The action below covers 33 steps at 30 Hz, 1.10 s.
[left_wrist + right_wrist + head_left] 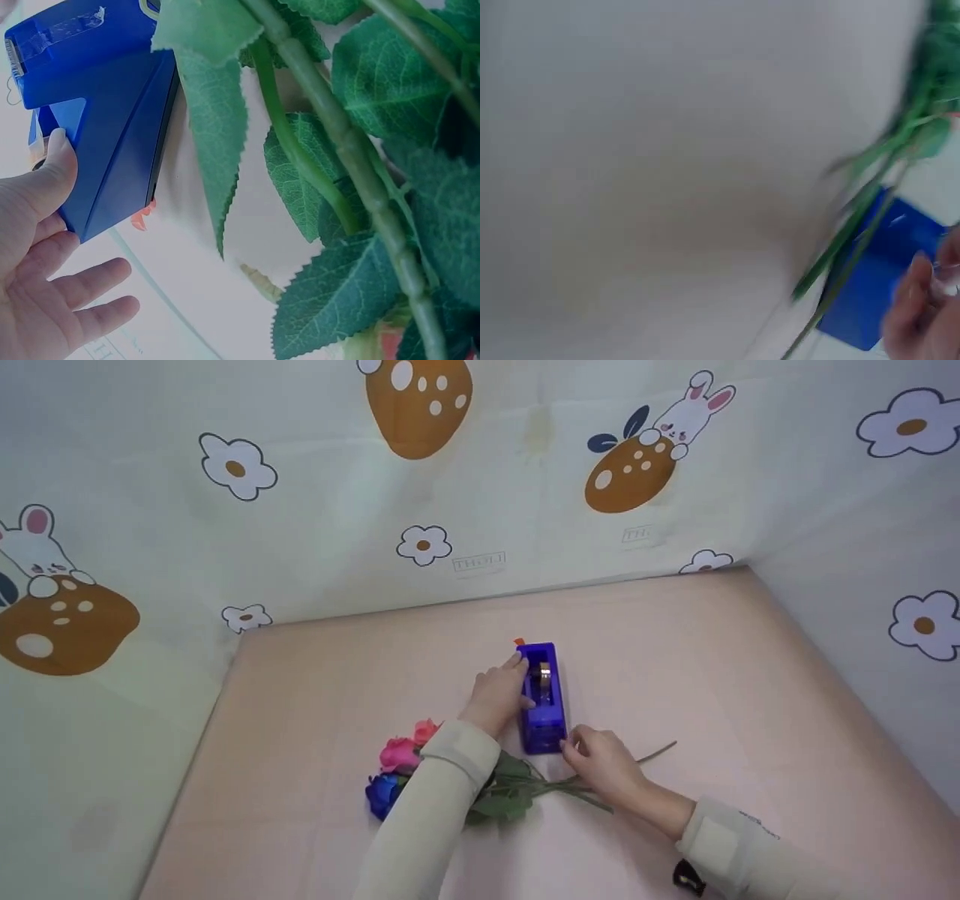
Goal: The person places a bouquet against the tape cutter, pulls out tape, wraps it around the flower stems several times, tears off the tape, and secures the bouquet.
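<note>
A blue tape dispenser (544, 720) stands on the table with a roll of tape (545, 673) inside. My left hand (495, 697) grips its left side; in the left wrist view the thumb lies against the blue body (112, 142) and two fingers stick out free. At the dispenser's near end, my right hand (607, 765) has thumb and fingertips together, pinching what looks like clear tape (946, 286), blurred in the right wrist view. Artificial roses lie in front: a blue rose (381, 795), a pink rose (399, 755) and a coral rose (426, 731), partly behind my left sleeve.
Green stems (562, 786) reach rightward beneath my right hand, one tip (664, 749) showing past it. Leaves (502, 804) spread beside the left sleeve. An orange bit (519, 642) shows at the dispenser's far end. A patterned curtain (337, 547) borders the pink tabletop (675, 660).
</note>
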Motion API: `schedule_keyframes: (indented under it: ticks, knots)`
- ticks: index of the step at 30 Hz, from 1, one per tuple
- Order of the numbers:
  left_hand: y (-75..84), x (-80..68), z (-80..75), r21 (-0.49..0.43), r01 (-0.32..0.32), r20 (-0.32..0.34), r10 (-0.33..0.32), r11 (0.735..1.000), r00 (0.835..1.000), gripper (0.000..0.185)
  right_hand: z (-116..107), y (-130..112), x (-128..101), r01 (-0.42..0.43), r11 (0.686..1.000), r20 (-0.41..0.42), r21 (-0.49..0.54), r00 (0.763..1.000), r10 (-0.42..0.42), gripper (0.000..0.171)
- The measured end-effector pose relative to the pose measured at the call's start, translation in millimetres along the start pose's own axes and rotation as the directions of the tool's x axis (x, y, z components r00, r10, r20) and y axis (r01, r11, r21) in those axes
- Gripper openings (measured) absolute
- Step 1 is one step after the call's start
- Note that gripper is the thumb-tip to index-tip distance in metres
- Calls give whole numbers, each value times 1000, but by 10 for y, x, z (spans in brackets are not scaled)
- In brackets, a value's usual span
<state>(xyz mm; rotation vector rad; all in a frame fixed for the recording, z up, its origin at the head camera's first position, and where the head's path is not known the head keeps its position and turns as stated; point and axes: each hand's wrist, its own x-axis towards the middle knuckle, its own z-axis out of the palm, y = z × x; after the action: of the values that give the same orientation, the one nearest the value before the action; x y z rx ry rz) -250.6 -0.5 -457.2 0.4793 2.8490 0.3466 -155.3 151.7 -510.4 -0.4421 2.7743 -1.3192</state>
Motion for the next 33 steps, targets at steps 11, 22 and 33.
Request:
schedule_keyframes:
  ticks: [11, 22, 33]
  knots:
    - [-23, -16, 24, -1, -1, -7, 1, 1000, 1000, 68, 193, -87, 111, -569, 164, 480, 806, 790, 381, 17]
    - [22, 15, 31, 66, -20, 2, 20, 998, 1000, 71, 308, -176, 139, -438, 21, 358, 899, 760, 543, 15]
    - [-2, 14, 17, 53, -11, -12, 12, 999, 1000, 70, 454, -285, 195, -300, -74, 278, 951, 723, 632, 16]
